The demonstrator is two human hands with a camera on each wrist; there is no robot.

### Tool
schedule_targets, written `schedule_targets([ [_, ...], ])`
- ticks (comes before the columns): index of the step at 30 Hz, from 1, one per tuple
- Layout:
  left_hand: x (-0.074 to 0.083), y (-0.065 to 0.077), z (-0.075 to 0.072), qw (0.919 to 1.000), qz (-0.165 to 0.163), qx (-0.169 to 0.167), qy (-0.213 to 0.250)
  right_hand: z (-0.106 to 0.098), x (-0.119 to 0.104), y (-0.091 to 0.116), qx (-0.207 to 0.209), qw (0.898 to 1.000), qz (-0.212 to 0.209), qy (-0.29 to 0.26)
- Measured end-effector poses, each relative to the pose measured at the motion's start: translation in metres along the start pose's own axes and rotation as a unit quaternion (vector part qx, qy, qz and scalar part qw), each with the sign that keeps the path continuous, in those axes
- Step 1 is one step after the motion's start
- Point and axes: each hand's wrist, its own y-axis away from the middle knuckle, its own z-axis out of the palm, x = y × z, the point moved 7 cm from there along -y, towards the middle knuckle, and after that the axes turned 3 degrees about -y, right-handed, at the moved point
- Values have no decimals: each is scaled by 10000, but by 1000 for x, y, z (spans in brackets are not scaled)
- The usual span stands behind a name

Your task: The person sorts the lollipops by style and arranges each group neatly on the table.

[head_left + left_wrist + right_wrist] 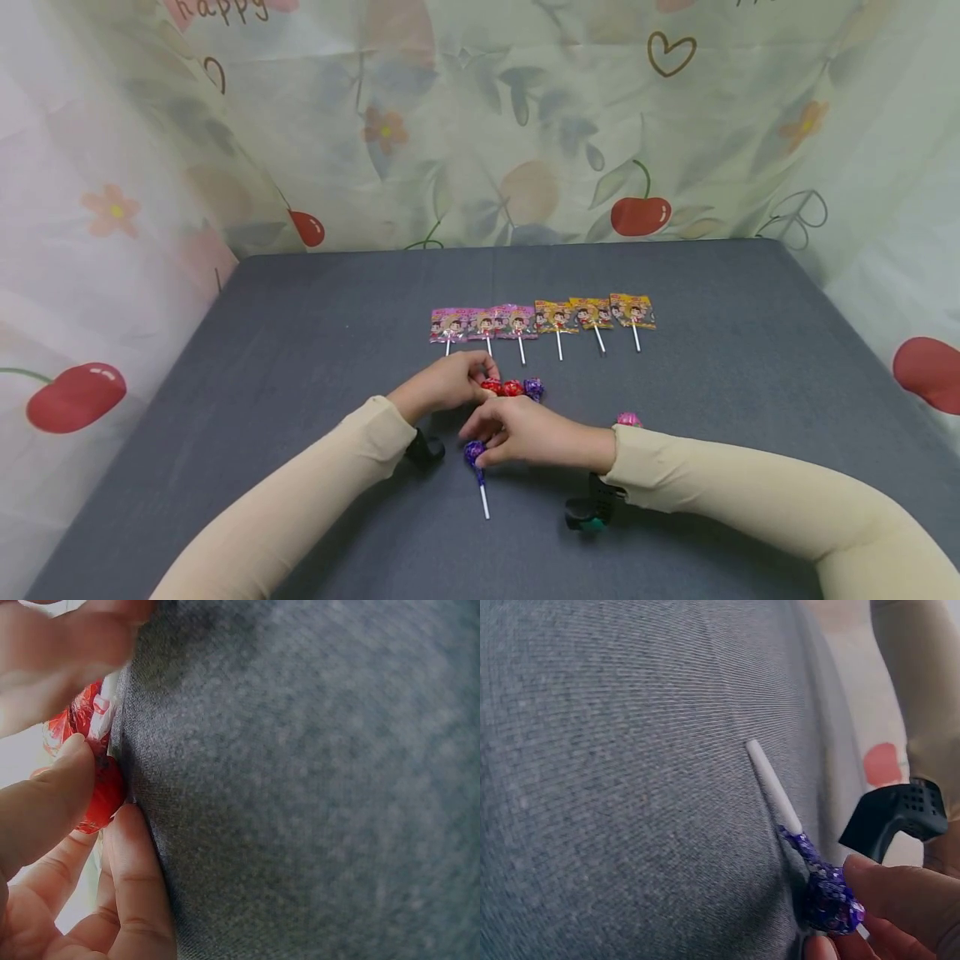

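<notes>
My left hand [452, 381] pinches a red-wrapped lollipop [109, 796] by its head, thumb on one side and fingertips on the other, low at the table cloth. A second red lollipop [513, 388] and a purple one [533, 388] lie just to its right in a row. Nearer the front, my right hand [536, 433] has its thumb and fingers at the head of another purple lollipop [832, 900], pinching it. That lollipop's white stick [774, 787] points towards the front of the table. The sticks of the row are mostly hidden behind my right hand.
Further back lies a row of flat-packed lollipops, pink packets [516, 321] on the left and yellow packets [557, 317] on the right. A pink lollipop [628, 419] shows partly behind my right sleeve. The dark grey table [337, 308] meets a patterned curtain at the back.
</notes>
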Motion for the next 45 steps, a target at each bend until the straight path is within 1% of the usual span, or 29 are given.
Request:
schedule_targets([
  [7, 0, -1, 0, 10000, 2, -32, 10, 3, -1, -3, -21, 9994, -20, 357],
  [10, -2, -2, 1, 10000, -47, -68, 41, 3, -2, -3, -25, 9990, -46, 439],
  [15, -2, -2, 1, 10000, -59, -51, 52, 3, -2, -3, -17, 9992, -22, 400],
  [19, -2, -1, 1, 10000, -42, -37, 48, -3, -2, 0, 41, 9996, 22, 288],
  [22, -2, -1, 1, 10000, -66, -45, 14, -11, -3, 5, 110, 9998, 130, 126],
  [25, -1, -2, 0, 10000, -84, -43, 10, -23, -5, 10, 292, 9994, 206, 14],
  [33, -3, -1, 1, 9995, -216, -69, 224, -64, -8, 30, 1091, 9935, 277, -157],
  [35, -4, -1, 1, 9993, -262, -88, 235, -73, -6, 34, 1284, 9912, 296, -122],
  [40, -4, -2, 2, 9993, -287, -92, 201, -90, 7, 43, 1651, 9850, 498, -48],
  [45, -2, -1, 2, 9992, -334, -116, 203, -101, 22, 48, 1775, 9807, 803, 159],
])
